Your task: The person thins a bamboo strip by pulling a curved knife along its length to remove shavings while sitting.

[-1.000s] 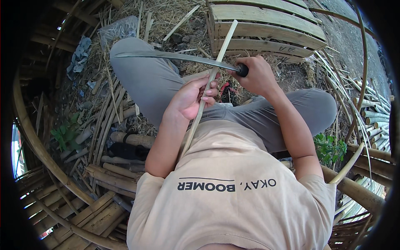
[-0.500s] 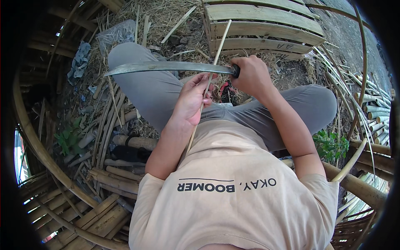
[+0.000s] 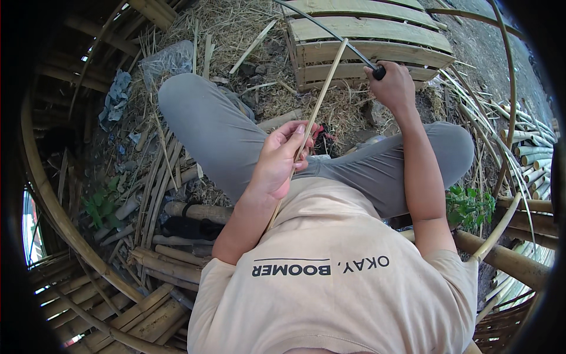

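Note:
My left hand (image 3: 285,150) is closed around a thin bamboo strip (image 3: 325,88), thumb laid along it. The strip slants from beside my shirt up and away to the right, its far end in front of the crate. In my right hand (image 3: 392,87) is the black handle of a machete (image 3: 333,34). The long blade points up and to the left over the crate, seen nearly edge-on, and passes close to the strip's far end. Whether blade and strip touch there I cannot tell. The blade's tip runs out at the top of the picture.
A slatted wooden crate (image 3: 371,50) stands ahead. Cut bamboo poles (image 3: 535,154) are stacked at the right, and split strips (image 3: 158,183) lie at the left near a clear plastic bag (image 3: 168,61). Straw and shavings litter the ground. A bent bamboo frame (image 3: 56,209) curves along the left.
My right hand has moved forward and right with the machete, its blade swinging from lying across the strip to pointing up-left near the strip's end. The strip and left hand have shifted slightly.

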{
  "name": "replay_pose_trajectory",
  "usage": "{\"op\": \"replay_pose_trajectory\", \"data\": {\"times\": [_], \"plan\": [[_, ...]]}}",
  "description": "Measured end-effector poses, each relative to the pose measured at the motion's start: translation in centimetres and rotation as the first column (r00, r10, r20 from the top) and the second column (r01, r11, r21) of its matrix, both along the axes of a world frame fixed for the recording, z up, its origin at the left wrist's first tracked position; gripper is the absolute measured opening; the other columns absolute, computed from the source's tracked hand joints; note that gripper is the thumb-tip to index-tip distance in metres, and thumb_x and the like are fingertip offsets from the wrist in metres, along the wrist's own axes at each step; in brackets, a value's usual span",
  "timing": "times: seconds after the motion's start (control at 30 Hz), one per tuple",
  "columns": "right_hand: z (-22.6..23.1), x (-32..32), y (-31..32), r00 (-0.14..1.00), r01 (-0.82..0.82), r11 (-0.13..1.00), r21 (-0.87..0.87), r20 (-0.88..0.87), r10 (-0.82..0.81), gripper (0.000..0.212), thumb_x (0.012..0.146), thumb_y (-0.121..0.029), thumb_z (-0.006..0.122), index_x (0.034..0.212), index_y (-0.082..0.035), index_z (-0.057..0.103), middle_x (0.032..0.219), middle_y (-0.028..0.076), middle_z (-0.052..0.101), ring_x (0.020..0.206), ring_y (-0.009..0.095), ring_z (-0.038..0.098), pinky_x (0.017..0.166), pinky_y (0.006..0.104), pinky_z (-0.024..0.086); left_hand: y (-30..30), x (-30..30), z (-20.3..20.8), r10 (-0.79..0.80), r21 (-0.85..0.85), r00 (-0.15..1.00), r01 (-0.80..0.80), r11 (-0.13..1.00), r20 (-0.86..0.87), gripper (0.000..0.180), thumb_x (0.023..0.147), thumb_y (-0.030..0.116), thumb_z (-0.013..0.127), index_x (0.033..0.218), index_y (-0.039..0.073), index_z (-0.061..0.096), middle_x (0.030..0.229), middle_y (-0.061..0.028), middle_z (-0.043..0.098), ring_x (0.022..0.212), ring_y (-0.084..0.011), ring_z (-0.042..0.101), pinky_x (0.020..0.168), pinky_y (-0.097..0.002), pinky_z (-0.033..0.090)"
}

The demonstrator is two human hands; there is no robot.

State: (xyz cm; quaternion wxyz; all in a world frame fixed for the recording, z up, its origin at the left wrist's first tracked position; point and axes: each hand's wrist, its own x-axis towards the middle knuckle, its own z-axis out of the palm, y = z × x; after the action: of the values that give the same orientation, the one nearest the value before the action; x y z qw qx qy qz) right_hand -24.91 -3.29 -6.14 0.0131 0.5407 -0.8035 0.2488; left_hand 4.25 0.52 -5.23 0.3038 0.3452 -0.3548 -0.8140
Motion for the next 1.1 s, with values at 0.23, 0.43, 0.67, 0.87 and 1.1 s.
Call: {"op": "replay_pose_trajectory", "data": {"times": [0.23, 0.43, 0.67, 0.87, 1.1], "plan": [[1.0, 1.2, 0.8, 0.998, -0.022, 0.999, 0.024, 0.060, 0.020, 0.041, 0.084, -0.042, 0.070, 0.103, -0.006, 0.075, 0.087, 0.020, 0.071, 0.088, 0.039, 0.068, 0.080, 0.0466, 0.054, -1.1, 1.3, -1.3, -0.038, 0.123, 0.988, 0.057, 0.991, -0.150, 0.029, 0.105, 0.022, 0.048, 0.123, 0.000, 0.056, 0.085, 0.0005, 0.053, 0.068, -0.0042, 0.045, 0.051, -0.0174, 0.036], [1.8, -0.1, 0.9, 1.000, 0.021, 0.999, -0.033, 0.022, -0.020, 0.037, 0.084, -0.043, 0.070, 0.095, -0.008, 0.075, 0.082, 0.019, 0.071, 0.084, 0.040, 0.068, 0.075, 0.0479, 0.053, -1.5, 2.4, -1.7, -0.054, 0.060, 0.977, 0.068, 0.996, -0.205, 0.032, 0.105, 0.021, 0.048, 0.127, -0.002, 0.054, 0.086, -0.0003, 0.053, 0.068, -0.0042, 0.044, 0.052, -0.0187, 0.038], [4.0, -3.0, 2.9, 0.991, 0.129, 0.981, -0.148, -0.028, -0.135, 0.041, 0.085, -0.046, 0.069, 0.092, -0.006, 0.074, 0.082, 0.019, 0.070, 0.083, 0.040, 0.068, 0.074, 0.0484, 0.053, -2.6, 3.5, -1.6, 0.045, -0.082, 0.998, -0.049, 0.995, -0.043, 0.032, 0.105, 0.019, 0.047, 0.128, -0.003, 0.053, 0.083, -0.0014, 0.056, 0.062, -0.0050, 0.045, 0.054, -0.0202, 0.040], [5.5, -0.7, 4.4, 0.995, 0.095, 0.993, -0.067, 0.009, -0.095, 0.040, 0.083, -0.043, 0.073, 0.097, -0.006, 0.074, 0.082, 0.018, 0.070, 0.082, 0.039, 0.068, 0.074, 0.0466, 0.053, -2.6, 2.7, -2.5, 0.071, -0.140, 0.996, -0.062, 0.988, 0.059, 0.029, 0.106, 0.020, 0.046, 0.123, -0.002, 0.055, 0.071, -0.0003, 0.050, 0.057, -0.0056, 0.043, 0.052, -0.0211, 0.038], [3.1, -0.8, 4.5, 0.999, -0.035, 0.989, -0.142, -0.035, 0.031, 0.038, 0.082, -0.042, 0.076, 0.088, -0.004, 0.072, 0.069, 0.015, 0.065, 0.067, 0.036, 0.064, 0.062, 0.0420, 0.048, -5.3, -0.1, -3.3, -0.024, -0.066, 0.995, 0.031, 0.997, 0.097, 0.023, 0.106, 0.022, 0.044, 0.108, 0.001, 0.053, 0.063, 0.0047, 0.039, 0.051, -0.0033, 0.035, 0.046, -0.0193, 0.032]]}}
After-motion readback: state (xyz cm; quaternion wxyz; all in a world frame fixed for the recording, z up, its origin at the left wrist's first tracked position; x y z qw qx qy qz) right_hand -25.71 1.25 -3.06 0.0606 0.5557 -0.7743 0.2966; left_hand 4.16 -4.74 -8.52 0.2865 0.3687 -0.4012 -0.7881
